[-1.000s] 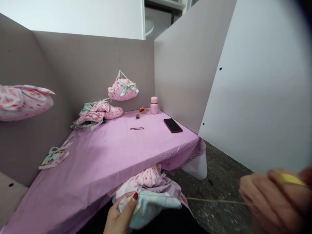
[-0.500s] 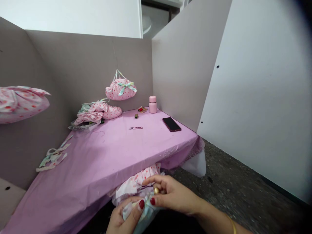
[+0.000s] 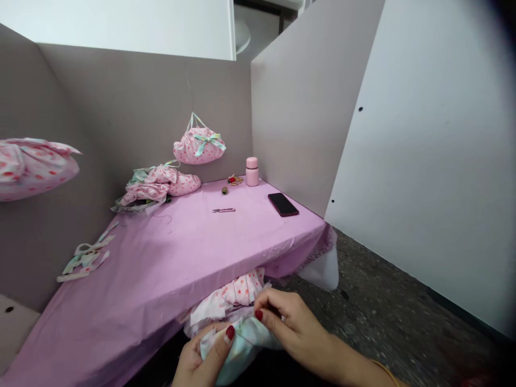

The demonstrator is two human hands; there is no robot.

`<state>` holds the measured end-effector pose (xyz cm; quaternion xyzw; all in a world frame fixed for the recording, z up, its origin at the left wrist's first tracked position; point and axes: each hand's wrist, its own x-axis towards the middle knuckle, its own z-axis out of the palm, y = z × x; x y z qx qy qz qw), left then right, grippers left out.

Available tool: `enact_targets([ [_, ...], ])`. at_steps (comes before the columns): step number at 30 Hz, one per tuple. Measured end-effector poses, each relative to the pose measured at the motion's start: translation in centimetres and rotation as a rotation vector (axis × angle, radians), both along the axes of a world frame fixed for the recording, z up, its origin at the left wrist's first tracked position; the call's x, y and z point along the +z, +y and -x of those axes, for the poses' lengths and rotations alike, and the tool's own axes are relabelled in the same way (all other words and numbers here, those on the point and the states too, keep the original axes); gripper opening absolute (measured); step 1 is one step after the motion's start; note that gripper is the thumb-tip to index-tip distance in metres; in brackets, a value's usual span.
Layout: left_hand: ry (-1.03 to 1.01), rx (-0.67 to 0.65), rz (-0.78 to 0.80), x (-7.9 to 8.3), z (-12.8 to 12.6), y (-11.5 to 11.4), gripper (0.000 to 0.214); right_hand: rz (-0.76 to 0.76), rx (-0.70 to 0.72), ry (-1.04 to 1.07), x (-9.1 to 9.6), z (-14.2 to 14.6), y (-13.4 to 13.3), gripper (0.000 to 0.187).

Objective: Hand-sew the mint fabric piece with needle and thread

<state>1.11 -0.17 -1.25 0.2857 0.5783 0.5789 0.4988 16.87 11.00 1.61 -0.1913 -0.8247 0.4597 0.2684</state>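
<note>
Mint-green cloth [image 3: 242, 352]: being held low in front of the table's near edge, at the bottom middle of the view, with its folds being bunched toward the left.
Long axis: being stretched roughly from left to right, so that the upper edge is being spanned between the two hands.
Left hand [image 3: 203, 357]: being closed on the cloth's left end, the fabric being pinched under the red-nailed thumb.
Right hand [image 3: 294, 325]: being held at the cloth's right end, thumb and forefinger being curled toward each other; whether anything fine is being gripped between them cannot be told.
Nearer hand: the left is being pressed directly to the cloth; from the right fingertips, the cloth is being presented just below and to the left, though whether it is being touched by them cannot be told.
Red-dotted pink fabric [image 3: 244, 290]: being bunched just beyond the mint-green cloth, against the hanging edge of the pink tablecloth [image 3: 181, 242].
Thread snips [image 3: 226, 210]: being left lying on the tablecloth, well apart from both hands.
</note>
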Motion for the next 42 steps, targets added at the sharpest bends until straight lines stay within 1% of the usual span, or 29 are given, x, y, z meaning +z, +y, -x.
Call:
enact_targets([
  [2, -0.008, -0.009, -0.009, 0.1, 0.0, 0.0, 0.028, -0.091, 0.033, -0.018, 0.2, -0.1, -0.3, 0.017],
  [4, -0.027, -0.022, -0.009, 0.2, 0.0, 0.1, 0.027, -0.137, 0.047, -0.04, 0.0, 0.0, -0.4, 0.017],
  [9, -0.05, -0.038, -0.007, 0.3, -0.1, 0.1, 0.024, -0.149, 0.0, -0.088, -0.7, 0.2, -0.4, 0.022],
  [15, 0.002, -0.013, -0.006, -0.4, 0.1, 0.0, 0.024, -0.219, 0.044, -0.123, -1.3, 0.1, -0.4, 0.022],
  [21, 0.006, -0.043, -0.021, -0.2, 0.1, 0.0, 0.025, -0.225, 0.12, -0.146, -0.6, 0.1, -0.2, 0.022],
  [23, -0.001, -0.034, -0.022, -0.1, 0.1, 0.0, 0.026, -0.219, 0.144, -0.152, -0.4, 0.1, -0.3, 0.022],
  [27, 0.002, -0.009, -0.025, 0.0, 0.0, 0.1, 0.026, -0.171, 0.117, -0.13, -0.6, -0.1, -0.3, 0.021],
  [29, -0.002, -0.019, -0.026, -0.1, 0.0, 0.1, 0.026, -0.144, 0.1, -0.118, -0.8, -0.1, -0.3, 0.021],
  [31, -0.002, -0.019, -0.026, -0.1, 0.0, 0.1, 0.026, -0.129, 0.112, -0.11, -0.8, 0.0, -0.3, 0.021],
  [34, -0.003, -0.017, -0.024, -0.1, 0.0, 0.1, 0.026, -0.126, 0.131, -0.108, -0.7, 0.1, -0.3, 0.022],
  [39, 0.023, -0.014, -0.007, 0.1, 0.0, 0.0, 0.027, -0.124, 0.134, -0.102, -0.5, 0.1, -0.4, 0.02],
  [42, 0.006, -0.023, 0.0, 0.0, 0.0, -0.1, 0.027, -0.127, 0.128, -0.11, -0.5, 0.1, -0.4, 0.021],
])
